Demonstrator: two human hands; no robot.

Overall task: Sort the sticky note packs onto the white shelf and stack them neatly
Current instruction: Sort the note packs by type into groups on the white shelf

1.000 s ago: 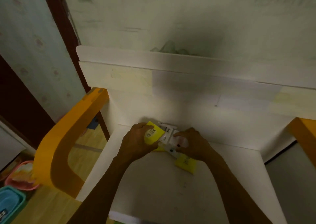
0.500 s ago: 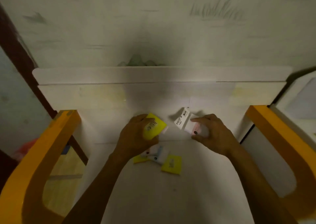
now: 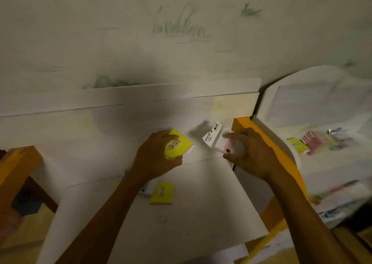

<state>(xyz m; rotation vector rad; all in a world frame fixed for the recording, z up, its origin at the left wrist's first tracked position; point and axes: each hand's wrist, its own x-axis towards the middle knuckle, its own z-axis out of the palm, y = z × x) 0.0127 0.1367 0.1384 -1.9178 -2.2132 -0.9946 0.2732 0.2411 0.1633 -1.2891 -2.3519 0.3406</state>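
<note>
Left hand (image 3: 156,159) is gripping a yellow pack (image 3: 178,144), right hand (image 3: 250,153) gripping white packs (image 3: 218,141), both raised over the shelf's (image 3: 201,219) back edge; a loose pack (image 3: 162,193) is lying nearest the left.

Your left hand (image 3: 156,159) is curling its fingers round a yellow pack (image 3: 178,144), thumb underneath. Your right hand (image 3: 248,153) is pinching a white-and-pink pack (image 3: 219,141) between forefinger and thumb. Both bare forearms are reaching forward, the hands apart at the same height.
</note>
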